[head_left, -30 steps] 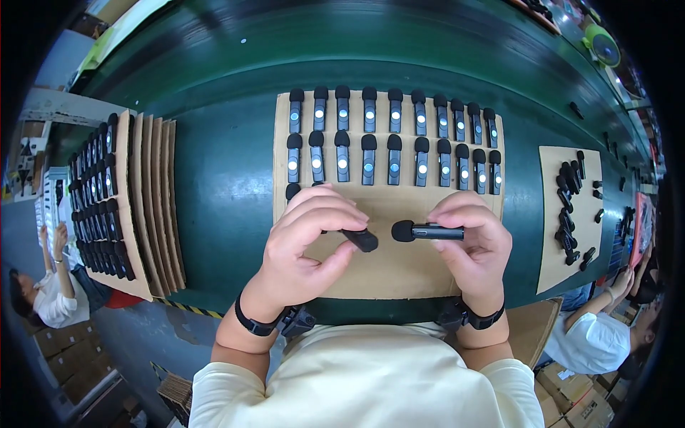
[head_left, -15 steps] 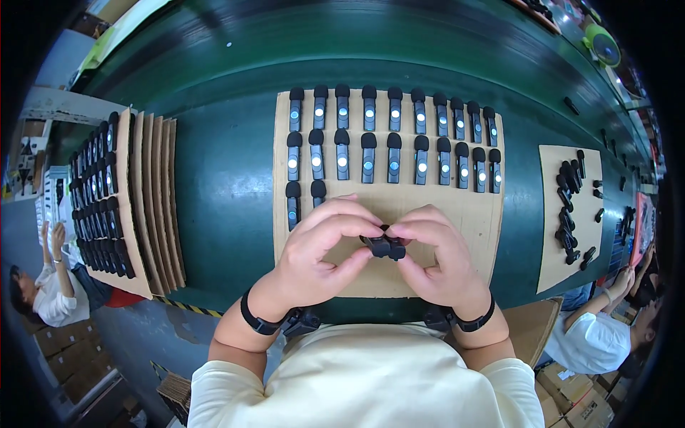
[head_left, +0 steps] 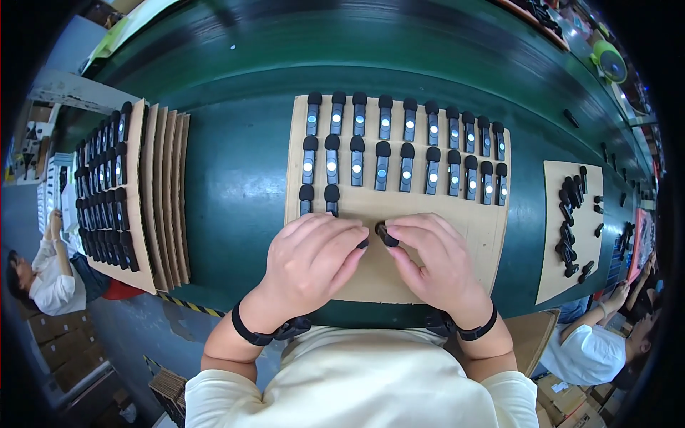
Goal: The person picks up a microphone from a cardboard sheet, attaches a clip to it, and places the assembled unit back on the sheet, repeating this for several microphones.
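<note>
My left hand (head_left: 308, 251) is closed around a small black clip-on microphone (head_left: 363, 243); only its dark rounded end shows past the fingertips. Between the thumb and fingers of my right hand (head_left: 435, 258) is another black clip-on microphone (head_left: 386, 234), tilted. A small gap parts the two pieces, both held above the cardboard sheet (head_left: 442, 214). On that sheet lie two full rows of black microphones (head_left: 384, 165) with foam tips and lit round spots. A third row holds two microphones (head_left: 332, 200) at the left, partly covered by my left hand.
Stacked cardboard sheets (head_left: 168, 200) stand at the left, with microphones (head_left: 107, 185) in rows on the front one. At right, a smaller cardboard sheet (head_left: 553, 274) bears a loose pile of black pieces (head_left: 567, 228). Co-workers (head_left: 53, 285) sit at both sides of the green table (head_left: 235, 164).
My hands have drawn apart, and the black pieces that were held together between them are now separate, one in each hand. The view has shifted slightly.
</note>
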`<state>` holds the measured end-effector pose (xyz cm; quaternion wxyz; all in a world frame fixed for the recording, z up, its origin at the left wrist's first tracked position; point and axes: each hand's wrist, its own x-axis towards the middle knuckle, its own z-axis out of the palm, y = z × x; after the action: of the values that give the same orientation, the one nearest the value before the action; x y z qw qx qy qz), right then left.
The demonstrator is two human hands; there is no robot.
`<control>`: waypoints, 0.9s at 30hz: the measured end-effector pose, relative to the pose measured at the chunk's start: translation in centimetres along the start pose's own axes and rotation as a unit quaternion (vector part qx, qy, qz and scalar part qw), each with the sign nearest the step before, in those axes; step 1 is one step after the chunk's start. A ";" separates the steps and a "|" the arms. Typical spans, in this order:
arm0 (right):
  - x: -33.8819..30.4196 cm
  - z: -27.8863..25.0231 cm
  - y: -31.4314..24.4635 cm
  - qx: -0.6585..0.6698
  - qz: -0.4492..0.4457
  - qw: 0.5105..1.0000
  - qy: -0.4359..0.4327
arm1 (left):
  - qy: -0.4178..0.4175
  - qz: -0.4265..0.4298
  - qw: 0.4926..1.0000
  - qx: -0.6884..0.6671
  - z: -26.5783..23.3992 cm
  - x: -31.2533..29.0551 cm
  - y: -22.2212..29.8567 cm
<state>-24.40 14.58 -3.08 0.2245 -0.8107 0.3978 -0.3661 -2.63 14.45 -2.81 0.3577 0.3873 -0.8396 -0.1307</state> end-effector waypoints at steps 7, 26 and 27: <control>-0.7 1.1 -0.2 -0.103 -0.024 0.994 -0.037 | -0.068 0.042 0.993 0.088 0.5 -0.4 0.2; -1.6 2.9 0.5 -0.138 0.039 0.988 -0.060 | -0.109 0.051 0.986 0.112 1.6 -0.5 -0.6; -1.5 2.9 0.4 -0.129 0.040 0.989 -0.062 | -0.111 0.045 0.987 0.112 1.4 -0.6 -0.6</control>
<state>-22.96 15.77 -5.84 0.1565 -0.8377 0.4588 -0.2517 -3.01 14.41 -4.47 0.2225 0.3701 -0.8998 -0.0619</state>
